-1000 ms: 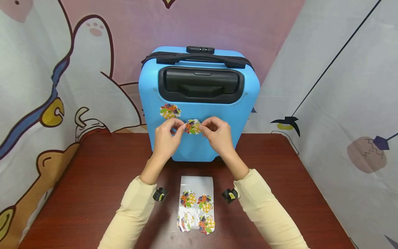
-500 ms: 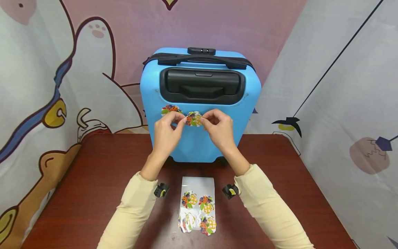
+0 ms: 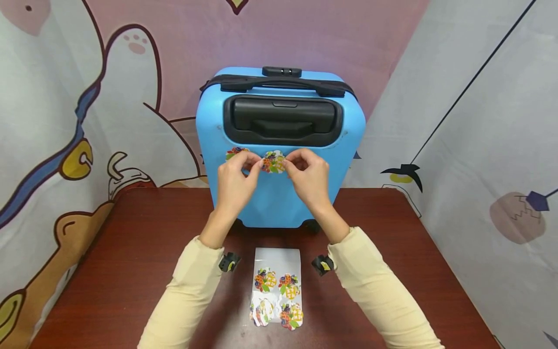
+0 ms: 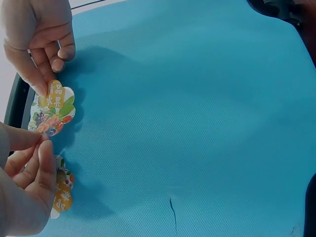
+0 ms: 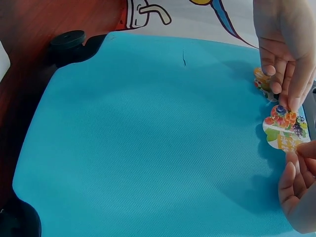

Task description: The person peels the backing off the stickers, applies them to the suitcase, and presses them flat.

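Observation:
A fruit-print sticker [image 3: 273, 162] with a scalloped edge is stretched between my two hands, just below the black handle recess of the blue suitcase [image 3: 279, 203]. My left hand [image 3: 235, 182] pinches its left edge between thumb and index finger. The opposite edge is pinched by my right hand [image 3: 310, 179]. In the left wrist view the sticker [image 4: 53, 109] casts a shadow on the shell; whether it touches the surface I cannot tell. Another fruit sticker [image 3: 235, 152] lies on the suitcase at upper left, partly hidden behind my left hand.
The suitcase stands upright at the back of the brown table [image 3: 152, 261]. Nearer me lies a white backing sheet [image 3: 279, 257] bearing several fruit stickers. A patterned cloth [image 3: 174, 48] hangs behind. Each wrist wears a small black camera [image 3: 229, 262].
Both hands have moved upward with the sticker, from mid-suitcase to just under the handle recess. The left hand now hides more of the sticker at upper left.

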Motion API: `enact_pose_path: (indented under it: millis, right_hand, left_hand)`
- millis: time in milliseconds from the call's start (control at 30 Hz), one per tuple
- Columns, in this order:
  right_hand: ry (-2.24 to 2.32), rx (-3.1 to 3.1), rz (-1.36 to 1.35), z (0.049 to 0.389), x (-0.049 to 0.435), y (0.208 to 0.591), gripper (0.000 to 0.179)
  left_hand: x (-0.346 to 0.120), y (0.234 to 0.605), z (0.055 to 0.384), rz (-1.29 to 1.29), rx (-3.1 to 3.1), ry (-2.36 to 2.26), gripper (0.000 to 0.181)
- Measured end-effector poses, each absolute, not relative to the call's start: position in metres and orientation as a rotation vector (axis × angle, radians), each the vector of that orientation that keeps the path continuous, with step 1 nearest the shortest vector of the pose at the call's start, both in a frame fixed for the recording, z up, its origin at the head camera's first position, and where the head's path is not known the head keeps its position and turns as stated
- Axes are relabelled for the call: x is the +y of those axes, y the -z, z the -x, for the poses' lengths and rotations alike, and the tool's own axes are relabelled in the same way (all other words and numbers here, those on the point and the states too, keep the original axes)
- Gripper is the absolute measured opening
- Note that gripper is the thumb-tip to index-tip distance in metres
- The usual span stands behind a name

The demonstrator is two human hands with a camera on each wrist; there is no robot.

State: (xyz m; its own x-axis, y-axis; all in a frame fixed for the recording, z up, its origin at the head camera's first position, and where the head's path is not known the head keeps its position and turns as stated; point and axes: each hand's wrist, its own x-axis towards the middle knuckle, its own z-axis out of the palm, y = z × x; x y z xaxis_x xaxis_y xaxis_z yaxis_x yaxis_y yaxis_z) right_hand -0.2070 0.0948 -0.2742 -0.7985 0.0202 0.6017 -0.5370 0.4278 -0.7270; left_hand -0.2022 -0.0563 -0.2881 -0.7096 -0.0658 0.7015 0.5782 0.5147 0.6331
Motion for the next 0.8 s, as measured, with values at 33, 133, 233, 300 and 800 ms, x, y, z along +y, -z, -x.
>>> enact_pose_path:
  millis: [33, 133, 233, 300, 800]
  right_hand:
    - [-1.364, -2.149, -0.431, 0.2073, 0.0945, 0.2744, 0.009]
    - [-1.339, -2.146, -0.418, 0.2078, 0.0936, 0.2753, 0.009]
    - [-1.314, -2.138, -0.412, 0.2076, 0.0929, 0.2761, 0.009]
    - [-1.297, -2.133, -0.412, 0.2073, 0.0923, 0.2764, 0.009]
    - [-1.211, -2.07, -0.431, 0.2086, 0.0888, 0.2781, 0.008]
  left_hand:
    - [-0.0562, 0.2883, 0.2028, 0.415, -2.068, 1.208, 0.009]
    - [-0.0561, 0.2889, 0.2046, 0.413, -2.049, 1.198, 0.009]
    - [-0.0561, 0.2902, 0.2062, 0.41, -2.036, 1.182, 0.01]
    - [-0.056, 0.291, 0.2069, 0.408, -2.032, 1.169, 0.01]
    - [-0.0541, 0.2924, 0.2088, 0.386, -2.021, 1.12, 0.011]
